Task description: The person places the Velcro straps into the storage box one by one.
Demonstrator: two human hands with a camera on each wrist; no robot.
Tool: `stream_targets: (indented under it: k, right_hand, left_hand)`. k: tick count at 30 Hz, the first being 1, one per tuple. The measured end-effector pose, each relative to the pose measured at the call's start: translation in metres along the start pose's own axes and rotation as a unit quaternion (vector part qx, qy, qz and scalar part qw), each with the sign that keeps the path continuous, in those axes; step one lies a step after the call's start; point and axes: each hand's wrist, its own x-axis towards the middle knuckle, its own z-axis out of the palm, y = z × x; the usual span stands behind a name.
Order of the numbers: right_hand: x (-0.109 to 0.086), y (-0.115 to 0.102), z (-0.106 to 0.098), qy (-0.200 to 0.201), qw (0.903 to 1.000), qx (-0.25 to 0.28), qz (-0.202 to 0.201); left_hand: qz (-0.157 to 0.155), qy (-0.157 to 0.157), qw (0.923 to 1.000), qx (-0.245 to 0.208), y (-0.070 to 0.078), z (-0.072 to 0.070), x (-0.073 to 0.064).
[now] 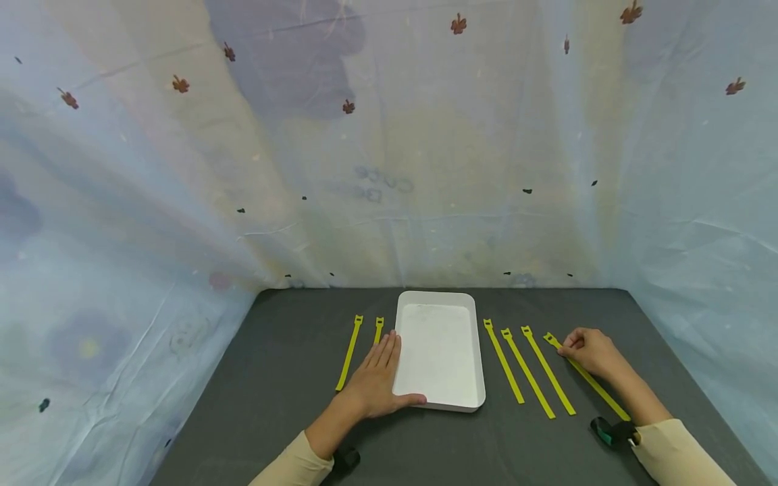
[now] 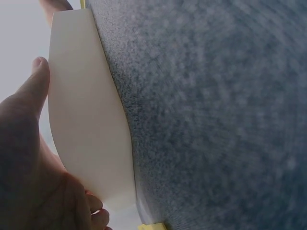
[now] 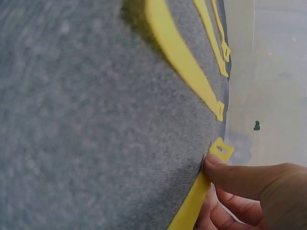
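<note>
In the head view my left hand [image 1: 375, 381] lies along the left side of a white rectangular tray [image 1: 440, 351]. Its fingers are straight against the side wall and its thumb reaches along the front edge; the left wrist view shows the thumb at the rim of the tray's wall [image 2: 88, 105]. On the right, my right hand [image 1: 592, 351] pinches a yellow hook-and-loop cable tie [image 1: 598, 388] just below its slotted head. The right wrist view shows the thumb on top of this tie [image 3: 189, 206], with the slotted end sticking out past the fingertips.
Three more yellow ties [image 1: 504, 364] lie slanted between the tray and my right hand. Left of the tray lie two others, one in full view [image 1: 349, 354] and one partly hidden [image 1: 379, 327] behind my left fingers. A patterned sheet [image 1: 389, 169] hangs behind the dark table [image 1: 292, 378].
</note>
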Motion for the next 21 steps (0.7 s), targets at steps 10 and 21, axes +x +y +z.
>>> stream_targets:
  k: [10,21]
  right_hand:
    - [0.001,-0.005,-0.001,0.02,0.9997,0.008,-0.006]
    - [-0.002,-0.03,-0.004,0.098,0.9922,0.003,-0.077]
  left_hand:
    - [0.0,-0.004,1.0,-0.004,0.001,-0.001,0.0]
    - [-0.003,-0.005,1.0,-0.002,0.002,-0.002,0.0]
